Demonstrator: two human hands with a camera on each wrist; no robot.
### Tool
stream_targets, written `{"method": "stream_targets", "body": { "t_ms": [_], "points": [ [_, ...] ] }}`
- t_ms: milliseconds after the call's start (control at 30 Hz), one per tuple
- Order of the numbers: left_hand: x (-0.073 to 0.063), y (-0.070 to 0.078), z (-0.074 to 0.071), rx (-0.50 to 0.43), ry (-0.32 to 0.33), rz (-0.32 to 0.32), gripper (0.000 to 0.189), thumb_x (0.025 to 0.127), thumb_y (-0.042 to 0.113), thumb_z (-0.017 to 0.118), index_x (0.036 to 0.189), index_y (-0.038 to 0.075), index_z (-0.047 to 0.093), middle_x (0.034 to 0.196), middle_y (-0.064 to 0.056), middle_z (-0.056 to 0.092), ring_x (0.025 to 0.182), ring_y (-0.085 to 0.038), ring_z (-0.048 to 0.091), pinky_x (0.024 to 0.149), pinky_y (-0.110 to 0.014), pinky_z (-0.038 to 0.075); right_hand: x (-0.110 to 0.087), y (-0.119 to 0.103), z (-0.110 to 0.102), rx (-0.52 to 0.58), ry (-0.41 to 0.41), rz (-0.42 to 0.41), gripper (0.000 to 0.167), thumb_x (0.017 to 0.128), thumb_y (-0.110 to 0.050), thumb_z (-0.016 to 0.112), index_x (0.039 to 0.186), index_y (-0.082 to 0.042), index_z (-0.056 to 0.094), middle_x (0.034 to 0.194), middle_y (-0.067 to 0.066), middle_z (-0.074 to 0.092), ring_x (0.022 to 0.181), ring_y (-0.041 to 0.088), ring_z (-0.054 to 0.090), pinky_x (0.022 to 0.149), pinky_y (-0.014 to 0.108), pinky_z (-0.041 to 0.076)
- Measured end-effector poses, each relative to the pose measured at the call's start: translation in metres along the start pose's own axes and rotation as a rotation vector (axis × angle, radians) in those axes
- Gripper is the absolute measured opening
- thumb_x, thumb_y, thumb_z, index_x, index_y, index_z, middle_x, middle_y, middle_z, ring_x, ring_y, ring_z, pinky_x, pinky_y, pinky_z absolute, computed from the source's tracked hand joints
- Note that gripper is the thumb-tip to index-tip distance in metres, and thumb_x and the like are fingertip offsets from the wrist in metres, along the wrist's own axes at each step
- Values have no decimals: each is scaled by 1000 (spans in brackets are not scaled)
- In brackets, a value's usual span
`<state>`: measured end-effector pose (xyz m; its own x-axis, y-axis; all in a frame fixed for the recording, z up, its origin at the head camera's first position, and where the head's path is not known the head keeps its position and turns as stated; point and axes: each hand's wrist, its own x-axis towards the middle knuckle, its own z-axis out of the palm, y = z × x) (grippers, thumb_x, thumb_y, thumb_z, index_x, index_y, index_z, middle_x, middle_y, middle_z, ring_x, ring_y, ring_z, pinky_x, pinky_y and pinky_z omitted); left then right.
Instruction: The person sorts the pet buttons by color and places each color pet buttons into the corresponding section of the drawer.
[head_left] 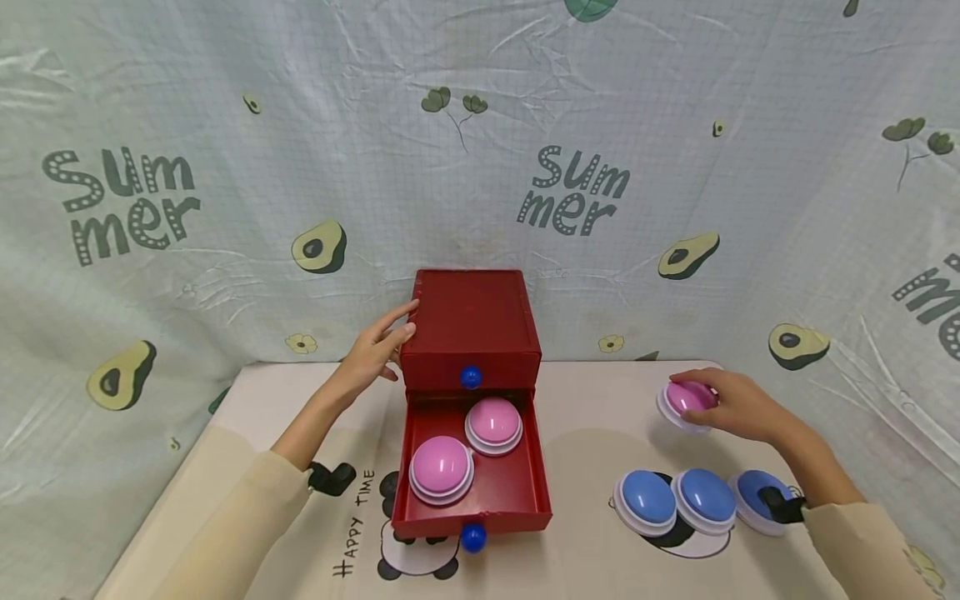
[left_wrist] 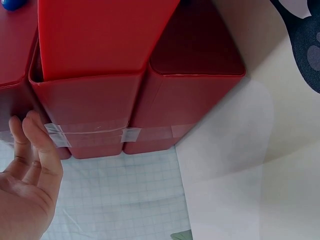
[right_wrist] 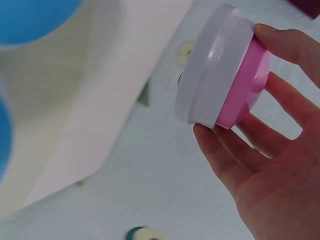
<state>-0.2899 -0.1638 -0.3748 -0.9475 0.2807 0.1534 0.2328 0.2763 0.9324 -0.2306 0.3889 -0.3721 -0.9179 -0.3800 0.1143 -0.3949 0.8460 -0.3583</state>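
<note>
My right hand (head_left: 738, 406) holds a pink push button (head_left: 688, 400) with a white base, pinched between thumb and fingers above the table's right side. In the right wrist view that button (right_wrist: 225, 75) is tilted on its edge. Against the left side of a red drawer cabinet (head_left: 474, 312) rests my left hand (head_left: 369, 357), fingers fairly straight. The cabinet's lower drawer (head_left: 510, 500) is pulled out. Inside it lie two pink push buttons, one at the front left (head_left: 440, 467) and another at the back right (head_left: 493, 422).
Three blue push buttons stand in a row at the right front: left (head_left: 648, 497), middle (head_left: 705, 497) and right (head_left: 753, 492). Blue knobs mark the upper drawer (head_left: 471, 377) and lower drawer (head_left: 473, 537). A patterned cloth (head_left: 465, 208) hangs behind the table (head_left: 592, 400).
</note>
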Motion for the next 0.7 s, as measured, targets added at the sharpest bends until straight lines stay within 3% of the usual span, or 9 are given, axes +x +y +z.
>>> {"method": "stream_targets", "body": {
  "t_ms": [233,433,700],
  "points": [
    [0,0,0,4,3,2,56,108,37,49,162,29,36,93,0,67,71,-15,66,60,-31,59,11,-44,-10,-15,1,-96,56,85,-25,84,134,-6,66,127,21,68,110,37,66,81,47,61],
    [0,0,0,-3,1,5,56,108,36,49,162,28,36,95,0,67,71,-14,67,60,-31,59,22,-78,-13,-34,-14,-147,57,84,-27,84,135,-10,66,129,15,69,111,34,67,81,46,62],
    [0,3,1,-34,-6,3,56,108,34,50,162,25,37,83,4,65,66,-10,65,56,-30,56,36,-121,-11,-1,-51,-245,55,86,-25,82,137,-14,66,133,11,67,122,35,63,87,44,62]
  ]
}}
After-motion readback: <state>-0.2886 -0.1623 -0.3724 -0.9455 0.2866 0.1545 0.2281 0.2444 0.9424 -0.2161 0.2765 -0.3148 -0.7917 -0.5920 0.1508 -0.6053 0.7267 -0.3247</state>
